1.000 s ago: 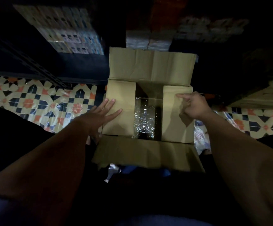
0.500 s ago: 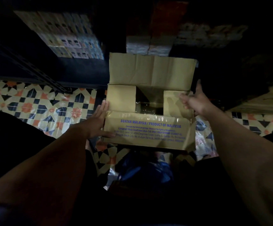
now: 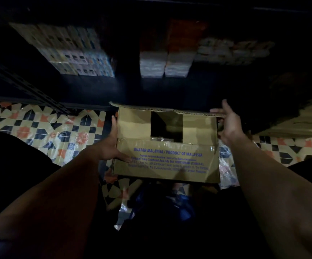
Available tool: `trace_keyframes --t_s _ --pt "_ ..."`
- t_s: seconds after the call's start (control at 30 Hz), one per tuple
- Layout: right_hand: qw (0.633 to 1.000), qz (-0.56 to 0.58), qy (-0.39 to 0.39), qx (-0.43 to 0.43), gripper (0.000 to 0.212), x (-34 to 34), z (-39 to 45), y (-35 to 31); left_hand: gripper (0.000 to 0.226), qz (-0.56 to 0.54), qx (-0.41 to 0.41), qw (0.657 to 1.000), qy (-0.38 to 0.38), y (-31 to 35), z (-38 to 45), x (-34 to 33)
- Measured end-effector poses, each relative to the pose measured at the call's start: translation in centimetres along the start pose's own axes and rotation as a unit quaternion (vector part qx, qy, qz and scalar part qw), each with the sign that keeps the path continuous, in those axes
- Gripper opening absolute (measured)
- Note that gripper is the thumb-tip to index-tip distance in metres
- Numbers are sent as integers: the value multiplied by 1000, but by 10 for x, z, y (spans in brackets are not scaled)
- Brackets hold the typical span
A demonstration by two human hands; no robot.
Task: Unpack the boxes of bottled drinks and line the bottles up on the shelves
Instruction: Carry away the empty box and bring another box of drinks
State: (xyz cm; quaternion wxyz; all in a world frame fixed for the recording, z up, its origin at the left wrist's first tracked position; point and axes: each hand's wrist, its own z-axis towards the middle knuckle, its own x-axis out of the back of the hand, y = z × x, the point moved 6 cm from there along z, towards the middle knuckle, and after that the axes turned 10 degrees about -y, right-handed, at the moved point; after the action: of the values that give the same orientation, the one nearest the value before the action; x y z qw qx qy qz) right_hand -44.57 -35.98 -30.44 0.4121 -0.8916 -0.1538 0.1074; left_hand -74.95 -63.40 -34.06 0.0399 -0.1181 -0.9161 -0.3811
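Note:
A brown cardboard box (image 3: 167, 161) with blue print sits between my arms, raised and tipped so its printed side faces me. Its top flaps stand partly open, and a dark gap shows a glint of plastic-wrapped bottles (image 3: 159, 139). My left hand (image 3: 112, 144) presses flat against the box's left side, thumb on the printed face. My right hand (image 3: 229, 124) lies against the upper right corner with fingers spread and straight. The dark shelf (image 3: 95, 86) is just beyond the box.
Stacked cartons (image 3: 76, 58) and white packs (image 3: 165, 65) fill the shelf at the back. A patterned tile floor (image 3: 45, 131) lies to the left and right. Another cardboard box (image 3: 300, 120) sits at the right edge. Blue plastic wrap (image 3: 170, 202) lies below the box.
The box has been lifted and tipped toward me, so its printed side now shows. Both hands moved from the top flaps to the box's sides. The far flap has folded down.

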Motion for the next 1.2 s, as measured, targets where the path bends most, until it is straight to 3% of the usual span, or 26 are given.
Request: trace_keyframes --t_s 0.07,0.1,0.17,0.23,0.3,0.5,0.6,0.73,0.77,0.9,1.03,1.2 --pt "999 9 -11 32 36 4 -7 8 163 -18 -3 1000 14 -1 3 -1" --pt "999 14 -12 46 34 5 -13 11 160 -24 4 1000 20 -5 6 0" --pt "999 12 -13 51 46 8 -20 22 149 -40 14 999 29 -9 9 3" --pt "998 -30 -18 48 52 10 -22 32 156 -54 5 998 34 -13 9 5" --pt "989 -134 -21 55 48 8 -24 39 173 -70 -27 996 40 -9 6 4" --pt "945 -312 55 77 45 -13 -41 56 155 -71 -81 989 105 18 -7 -10" --pt "929 -350 99 65 44 -12 -39 59 130 -91 -55 978 180 36 -6 -21" --pt "918 -367 138 58 61 -13 -35 57 55 -43 35 930 363 49 1 -18" --pt "917 -367 148 53 67 -13 -33 58 50 -28 48 916 396 48 4 -17" --pt "900 -399 173 35 62 -10 -29 57 65 6 101 887 451 43 7 -6" --pt "894 -408 183 35 60 -11 -27 57 75 11 120 884 451 39 12 -3" --pt "900 -401 169 8 62 -14 -33 54 70 -3 143 899 415 51 5 -3"
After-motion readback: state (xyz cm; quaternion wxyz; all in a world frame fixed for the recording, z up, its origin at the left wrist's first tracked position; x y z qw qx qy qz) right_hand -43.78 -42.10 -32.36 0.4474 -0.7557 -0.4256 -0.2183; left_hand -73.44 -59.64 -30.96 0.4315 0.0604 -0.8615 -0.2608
